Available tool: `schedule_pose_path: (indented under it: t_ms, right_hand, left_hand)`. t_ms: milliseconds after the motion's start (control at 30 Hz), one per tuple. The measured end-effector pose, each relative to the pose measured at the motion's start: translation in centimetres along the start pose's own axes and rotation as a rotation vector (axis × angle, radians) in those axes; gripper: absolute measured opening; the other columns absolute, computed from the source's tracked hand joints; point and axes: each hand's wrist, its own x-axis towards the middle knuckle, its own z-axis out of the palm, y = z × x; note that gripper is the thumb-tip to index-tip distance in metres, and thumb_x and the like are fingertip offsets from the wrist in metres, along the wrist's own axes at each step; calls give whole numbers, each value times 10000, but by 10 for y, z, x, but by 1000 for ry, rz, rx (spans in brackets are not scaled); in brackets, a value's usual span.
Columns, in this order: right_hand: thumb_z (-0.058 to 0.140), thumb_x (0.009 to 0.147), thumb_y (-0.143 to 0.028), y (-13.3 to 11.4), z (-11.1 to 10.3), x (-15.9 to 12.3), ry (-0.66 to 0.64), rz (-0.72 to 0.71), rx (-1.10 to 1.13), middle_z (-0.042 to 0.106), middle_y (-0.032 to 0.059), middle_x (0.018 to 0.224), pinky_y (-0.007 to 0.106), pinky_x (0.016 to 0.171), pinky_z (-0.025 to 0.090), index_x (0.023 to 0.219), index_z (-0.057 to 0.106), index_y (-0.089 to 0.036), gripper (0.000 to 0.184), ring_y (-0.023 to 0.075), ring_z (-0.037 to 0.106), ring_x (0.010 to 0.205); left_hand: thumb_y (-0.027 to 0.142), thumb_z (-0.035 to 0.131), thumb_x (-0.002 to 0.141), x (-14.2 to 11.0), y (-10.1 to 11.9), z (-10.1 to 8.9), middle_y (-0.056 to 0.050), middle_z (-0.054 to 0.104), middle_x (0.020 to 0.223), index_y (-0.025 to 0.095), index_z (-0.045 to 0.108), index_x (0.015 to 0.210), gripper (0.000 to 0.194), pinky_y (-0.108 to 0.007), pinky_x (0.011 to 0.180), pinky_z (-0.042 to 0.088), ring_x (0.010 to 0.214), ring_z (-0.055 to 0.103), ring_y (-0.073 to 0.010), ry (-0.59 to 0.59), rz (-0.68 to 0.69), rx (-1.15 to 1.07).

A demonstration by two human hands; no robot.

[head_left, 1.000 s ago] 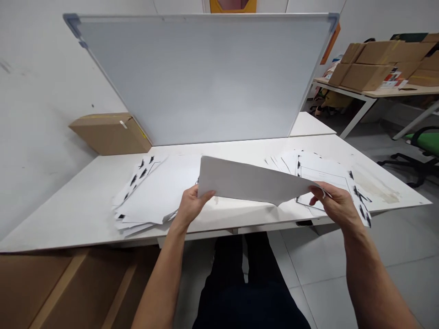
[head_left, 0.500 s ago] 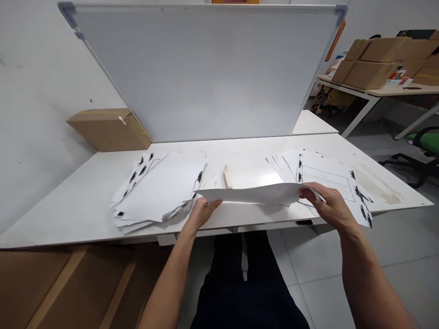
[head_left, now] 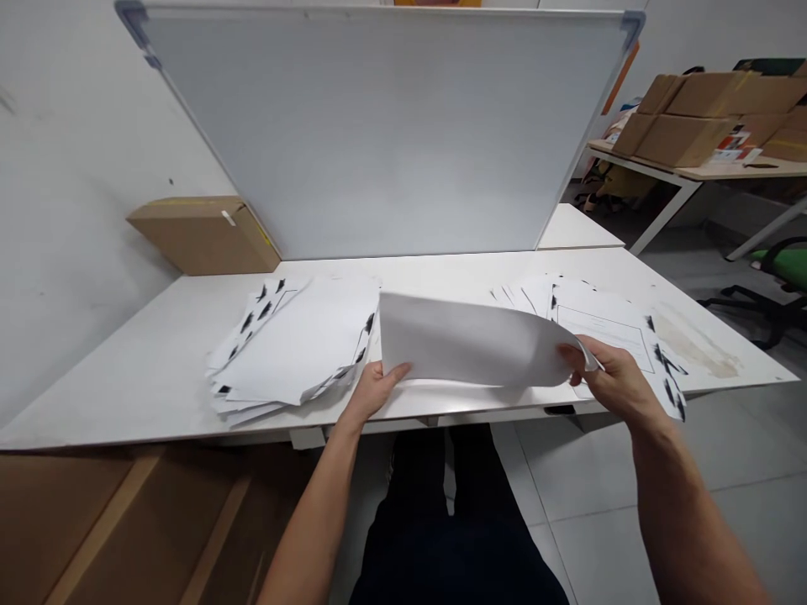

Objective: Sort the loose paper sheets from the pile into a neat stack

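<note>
A blank sheet of paper is stretched between my two hands above the front of the white table, its right end curling over. My left hand pinches its lower left corner with the thumb on the near face. Closed on the right end is my right hand, beside the right paper pile. To the left lies a stack of papers with black marks along its edges. On the right is a fanned pile of papers with a printed frame and black marks.
A whiteboard stands across the back of the white table. At the back left sits a cardboard box. Brown boxes rest on another table at the right, near a green chair. Below left is more cardboard.
The sheet has tilted so that more of its face shows, its far edge rising. It now hides the small cream-coloured object on the table. My right hand has shifted slightly right.
</note>
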Motion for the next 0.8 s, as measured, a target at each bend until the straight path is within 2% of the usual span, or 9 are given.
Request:
schedule_pose_path:
  t_ms: [133, 233, 300, 367, 500, 600, 667, 733, 800]
  right_hand:
    - [512, 808, -501, 14, 1, -15, -188, 189, 113, 495, -7, 520, 227, 497, 415, 598, 537, -186, 380, 125, 491, 509]
    - [527, 791, -513, 29, 2, -29, -407, 282, 227, 573, 24, 628, 244, 562, 461, 682, 591, -174, 362, 149, 538, 597]
    - [501, 800, -516, 39, 2, -36, -448, 298, 248, 624, 45, 728, 270, 631, 486, 768, 625, -174, 365, 179, 578, 687]
    - [478, 806, -502, 43, 5, -37, -336, 314, 80, 648, 65, 765, 323, 648, 490, 823, 643, -179, 363, 220, 597, 727]
    - [378, 861, -411, 27, 20, -27, 115, 229, -412, 639, 166, 994, 449, 707, 464, 1100, 593, -148, 415, 326, 572, 925]
    - [395, 871, -414, 6, 40, -13, 141, 39, -308, 550, 168, 1204, 415, 779, 455, 1306, 412, -157, 505, 296, 517, 1066]
    - [470, 827, -462, -1, 55, -6, 19, 38, -176, 599, 128, 1105, 351, 702, 467, 1256, 443, -191, 508, 262, 561, 954]
    - [503, 790, -502, 0, 68, -2, -128, 142, -43, 628, 68, 826, 286, 555, 431, 1018, 560, -190, 391, 206, 564, 708]
    - [497, 782, -516, 6, 79, -2, -241, 243, 121, 550, 10, 637, 247, 471, 364, 791, 547, -185, 335, 145, 479, 545]
  left_hand:
    - [482, 568, 748, 0, 2, 0, -35, 668, 747, 127, 650, 829, 374, -244, 592, 472, 654, 589, -148, 135, 23, -17]
    - [490, 559, 744, 2, 3, -5, 9, 590, 605, 134, 619, 753, 360, -209, 476, 400, 524, 505, -108, 29, -34, 24]
    - [504, 554, 737, 4, 4, -8, 17, 561, 578, 137, 616, 766, 373, -206, 449, 380, 506, 486, -107, -58, -98, 26]
    - [513, 546, 736, 5, 8, -8, 21, 542, 565, 141, 613, 774, 380, -203, 434, 370, 503, 480, -108, -91, -129, 36]
    - [511, 519, 750, 7, 21, 2, 24, 530, 564, 153, 601, 751, 367, -199, 443, 363, 510, 477, -105, -125, -107, 104]
    - [501, 502, 759, 7, 30, 13, 9, 557, 592, 153, 591, 716, 362, -215, 485, 392, 547, 507, -120, -221, -75, 120]
    - [492, 501, 760, 9, 32, 16, 1, 574, 610, 153, 580, 689, 355, -224, 516, 408, 571, 525, -126, -285, -66, 95]
    - [484, 515, 752, 11, 30, 14, 5, 576, 608, 155, 569, 671, 344, -223, 519, 404, 565, 527, -123, -336, -99, 77]
    - [478, 540, 732, 14, 26, 8, 14, 560, 582, 157, 556, 652, 331, -220, 491, 385, 527, 513, -116, -361, -161, 105]
